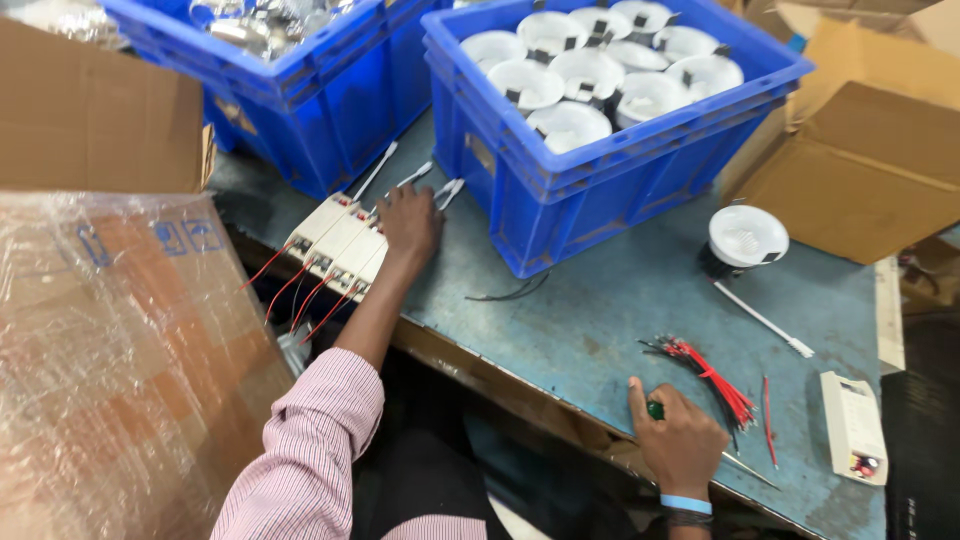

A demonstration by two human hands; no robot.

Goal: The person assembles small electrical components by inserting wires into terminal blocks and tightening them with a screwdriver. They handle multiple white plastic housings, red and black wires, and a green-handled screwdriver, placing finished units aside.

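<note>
Leftward, left hand [410,222] laid flat with fingers spread on white driver boxes [340,245] (red leads trailing) at worktop [600,320] edge, right hand [680,440] curled around a green-capped tool [655,409], beside red wires [715,380].

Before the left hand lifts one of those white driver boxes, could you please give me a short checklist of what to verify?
1. Left hand rests on the row of white rectangular plastic driver boxes: ok.
2. Grip closed around one box: not ok, fingers lie flat on top.
3. Red leads of the boxes hang free over the table edge, untangled: ok.
4. Right hand holds a thin tool with a green bead on it: ok, though the tool's kind cannot be told.
5. Bundle of red and black wires lies close to the right hand: ok.
6. Single round white downlight stands apart from the blue plastic crate: ok.
</note>
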